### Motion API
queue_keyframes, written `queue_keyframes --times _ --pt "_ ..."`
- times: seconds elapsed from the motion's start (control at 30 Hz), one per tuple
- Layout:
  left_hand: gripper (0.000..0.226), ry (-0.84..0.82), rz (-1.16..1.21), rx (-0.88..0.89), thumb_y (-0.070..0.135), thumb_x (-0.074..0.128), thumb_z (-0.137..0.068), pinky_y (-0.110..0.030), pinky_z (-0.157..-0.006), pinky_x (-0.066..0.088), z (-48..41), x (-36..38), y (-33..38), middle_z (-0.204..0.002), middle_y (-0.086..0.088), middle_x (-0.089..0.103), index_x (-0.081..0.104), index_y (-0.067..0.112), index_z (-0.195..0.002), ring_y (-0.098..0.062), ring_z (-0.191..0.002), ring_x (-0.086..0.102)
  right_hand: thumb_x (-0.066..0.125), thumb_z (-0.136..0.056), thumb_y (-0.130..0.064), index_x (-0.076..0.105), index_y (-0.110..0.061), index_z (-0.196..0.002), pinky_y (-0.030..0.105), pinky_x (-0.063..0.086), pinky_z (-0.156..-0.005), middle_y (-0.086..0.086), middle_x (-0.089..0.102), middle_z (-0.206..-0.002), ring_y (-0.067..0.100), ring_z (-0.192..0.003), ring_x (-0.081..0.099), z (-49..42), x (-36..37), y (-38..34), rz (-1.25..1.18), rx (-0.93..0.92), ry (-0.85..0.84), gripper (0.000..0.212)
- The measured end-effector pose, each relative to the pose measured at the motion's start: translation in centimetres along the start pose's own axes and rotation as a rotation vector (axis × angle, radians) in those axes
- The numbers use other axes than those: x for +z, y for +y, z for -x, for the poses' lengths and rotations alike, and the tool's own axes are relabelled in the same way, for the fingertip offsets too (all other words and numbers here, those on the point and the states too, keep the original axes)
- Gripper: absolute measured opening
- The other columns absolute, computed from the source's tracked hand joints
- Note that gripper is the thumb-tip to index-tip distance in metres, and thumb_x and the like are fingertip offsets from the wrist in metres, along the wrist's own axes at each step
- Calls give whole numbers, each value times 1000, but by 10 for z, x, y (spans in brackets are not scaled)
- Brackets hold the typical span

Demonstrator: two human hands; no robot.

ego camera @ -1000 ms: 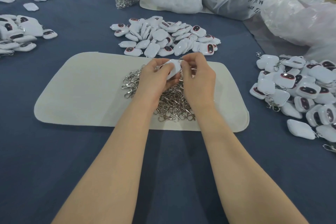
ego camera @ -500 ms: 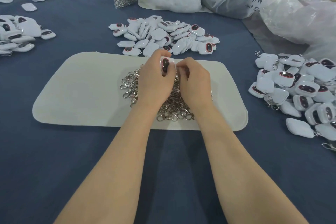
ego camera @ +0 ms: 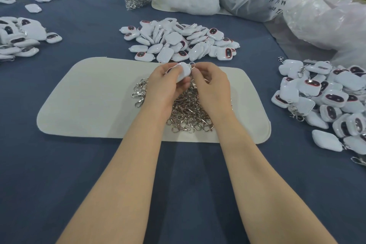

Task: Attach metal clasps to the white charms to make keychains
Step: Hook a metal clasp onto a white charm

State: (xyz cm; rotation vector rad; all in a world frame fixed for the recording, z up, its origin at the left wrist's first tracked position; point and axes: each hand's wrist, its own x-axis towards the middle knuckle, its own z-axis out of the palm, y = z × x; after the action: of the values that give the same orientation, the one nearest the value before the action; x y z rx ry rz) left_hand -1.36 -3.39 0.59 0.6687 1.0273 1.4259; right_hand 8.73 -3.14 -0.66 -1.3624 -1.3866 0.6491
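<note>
Left hand (ego camera: 165, 87) gripping white charm (ego camera: 183, 71), right hand (ego camera: 213, 87) pinching clasp (ego camera: 192, 65)

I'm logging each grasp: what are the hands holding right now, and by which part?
The left hand pinches a white plastic charm by its body; the right hand has a grip on the small metal ring at its top corner.

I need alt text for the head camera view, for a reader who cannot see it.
Two bare hands, left hand and right hand, hold a small white plastic charm with a silver metal ring at its top, above a pile of silver metal clasps on a cream felt mat. More white charms lie heaped around on blue cloth.
</note>
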Motion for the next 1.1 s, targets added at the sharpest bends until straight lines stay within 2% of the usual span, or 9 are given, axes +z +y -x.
queue_keyframes --times 0.17,0.27,0.4,0.6,0.83,0.9,0.97,1.03,1.1 --pt "6 -60 -16 -16 6 51 -95 -19 -56 52 1 2 -1 -77 -7 62 56 10 -95 -7 -54 59 57 -93 -14 59 -22 -89 12 44 -74 -17 62 -80 -2 -79 59 2 1 -2 -78 -20 70 10" --pt "6 -68 -99 -6 9 53 -95 -20 -57 52 1 3 -4 -86 -9 63 55 11 -100 -8 -56 61 54 -95 -14 57 -21 -90 6 42 -65 -16 60 -76 -10 -67 56 3 2 -2 -124 -14 118 10" --pt "9 -76 -221 47 10 55 -94 -21 -57 52 1 4 -7 -94 -11 62 55 14 -102 -7 -57 61 51 -96 -15 57 -22 -90 7 41 -68 -18 59 -78 -7 -72 54 3 2 -1 -102 -14 170 11" --pt "9 -105 -234 42 9 56 -93 -19 -53 50 2 5 -6 -85 -9 61 58 10 -102 -6 -53 58 48 -98 -15 53 -22 -88 16 43 -69 -15 58 -76 1 -72 54 3 3 -1 -113 -30 181 13" --pt "6 -81 -184 4 9 58 -91 -16 -45 44 1 2 -2 -69 -2 59 62 12 -87 -3 -45 52 51 -97 -17 54 -23 -85 9 41 -65 -14 58 -75 1 -70 53 1 -1 -3 -79 -20 125 13" --pt "8 -23 -272 63 9 58 -90 -17 -45 45 0 0 -2 -70 -2 58 62 16 -87 -2 -43 51 51 -96 -16 54 -21 -84 8 40 -63 -13 56 -72 3 -68 52 0 -4 -2 15 -47 56 13" --pt "10 31 -456 210 11 57 -88 -16 -48 45 -1 -1 -4 -71 3 56 61 20 -90 2 -44 49 51 -96 -12 54 -17 -85 8 38 -62 -14 54 -71 2 -67 50 -1 -7 -1 128 -88 -3 13" --pt "14 42 -671 420 13 57 -88 -11 -56 41 2 -1 -5 -73 14 54 58 22 -98 7 -52 50 50 -96 -11 54 -15 -84 14 35 -60 -11 53 -70 6 -67 48 -2 -9 2 214 -112 -59 13" --pt "22 39 -823 553 16 57 -88 -11 -59 39 5 -4 -6 -74 16 53 54 23 -109 8 -62 52 50 -96 -12 54 -11 -85 21 29 -61 -5 52 -70 15 -68 47 -3 -9 4 303 -138 -125 12"
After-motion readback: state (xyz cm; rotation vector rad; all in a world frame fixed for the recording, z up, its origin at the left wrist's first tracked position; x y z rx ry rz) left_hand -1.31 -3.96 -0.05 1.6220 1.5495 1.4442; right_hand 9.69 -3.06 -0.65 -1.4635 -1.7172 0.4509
